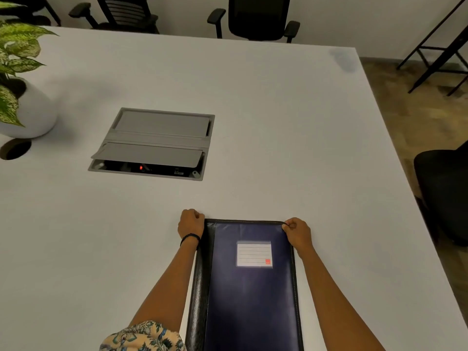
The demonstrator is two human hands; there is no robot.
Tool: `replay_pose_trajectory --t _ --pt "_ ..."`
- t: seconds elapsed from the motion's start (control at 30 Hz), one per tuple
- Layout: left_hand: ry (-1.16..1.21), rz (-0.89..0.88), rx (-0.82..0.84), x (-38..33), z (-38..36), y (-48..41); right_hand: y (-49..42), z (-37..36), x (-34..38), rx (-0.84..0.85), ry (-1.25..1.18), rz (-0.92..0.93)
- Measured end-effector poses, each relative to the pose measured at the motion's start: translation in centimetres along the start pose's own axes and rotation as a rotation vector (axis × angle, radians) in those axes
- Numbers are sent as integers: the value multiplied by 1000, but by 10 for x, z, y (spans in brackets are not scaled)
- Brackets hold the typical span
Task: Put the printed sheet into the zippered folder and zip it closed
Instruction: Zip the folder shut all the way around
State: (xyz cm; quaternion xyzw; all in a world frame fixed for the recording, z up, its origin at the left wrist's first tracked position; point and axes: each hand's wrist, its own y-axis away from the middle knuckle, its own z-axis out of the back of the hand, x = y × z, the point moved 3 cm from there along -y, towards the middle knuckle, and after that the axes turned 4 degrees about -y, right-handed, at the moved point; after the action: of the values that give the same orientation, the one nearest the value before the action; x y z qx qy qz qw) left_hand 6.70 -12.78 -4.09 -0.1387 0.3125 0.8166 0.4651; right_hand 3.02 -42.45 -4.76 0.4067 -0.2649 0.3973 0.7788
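Your zippered folder lies flat on the surface, nearer you than the cable hatch. Your left hand and right hand grip its 2 hatch-side corners, fingers curled. Anchor with the left and run the zip steadily, without snagging.

A dark blue zippered folder with a black spine is lying closed and flat on a white table, close to the person. The left hand is curling against its far left corner; the right hand is pinching the far right corner's edge. A lined label pocket is showing on the cover. Farther off, a grey power box is sitting partly open and a potted plant is standing at the left
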Motion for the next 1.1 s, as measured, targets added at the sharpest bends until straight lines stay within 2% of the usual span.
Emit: replay_pose_trajectory --t 0.17,0.37,0.57,0.77,1.1 --pt "68 -10 67 7 -4 10 22 -2 -8 -10 -78 40" --pt "87 -23 240 31 -1 27 65 -2 -37 -65 -162 1" --pt "-6 -36 384 68 1 63 119 4 -74 -116 -157 17" --pt "-87 -81 442 106 1 106 159 3 -94 -97 -13 55" --pt "-261 -126 711 136 10 163 221 4 -126 -102 -13 31"
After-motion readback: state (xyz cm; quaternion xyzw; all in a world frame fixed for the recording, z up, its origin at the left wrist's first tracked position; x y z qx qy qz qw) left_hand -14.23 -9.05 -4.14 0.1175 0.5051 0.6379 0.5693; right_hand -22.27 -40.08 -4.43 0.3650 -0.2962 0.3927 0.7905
